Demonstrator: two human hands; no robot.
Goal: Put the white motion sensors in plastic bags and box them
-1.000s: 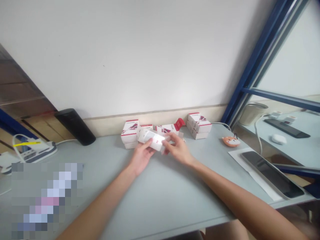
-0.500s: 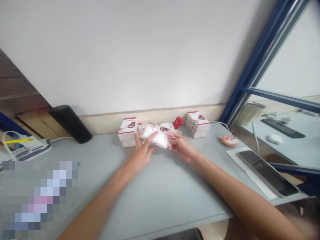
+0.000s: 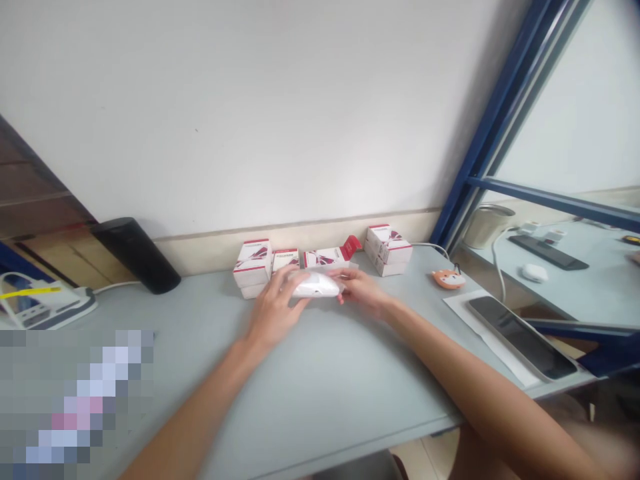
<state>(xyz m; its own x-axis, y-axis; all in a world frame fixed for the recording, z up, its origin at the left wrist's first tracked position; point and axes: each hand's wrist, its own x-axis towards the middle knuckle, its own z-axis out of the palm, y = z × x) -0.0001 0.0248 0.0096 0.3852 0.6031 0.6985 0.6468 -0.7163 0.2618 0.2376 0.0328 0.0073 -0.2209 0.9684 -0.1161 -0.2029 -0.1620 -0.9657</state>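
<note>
Between my hands is a smooth white object in clear plastic wrapping, rounded on top and flat below; its exact kind does not show. My left hand is closed around its left end, fingers over the top and thumb at the near side. Pinched in the fingers of my right hand is the right end of the wrapping. Just behind lies a white and red box with its red flap raised. To its left stands another small box, partly hidden by my left hand.
Stacked boxes stand at left and right along the wall. A black cylinder leans farther left, near a power strip. At right are an orange animal-faced case, a phone on white paper and a blue-framed mirror.
The wrapped white object has been turned from a tilted to a nearly level position and lowered slightly. My left fingers have shifted over its top. The view has moved slightly.
</note>
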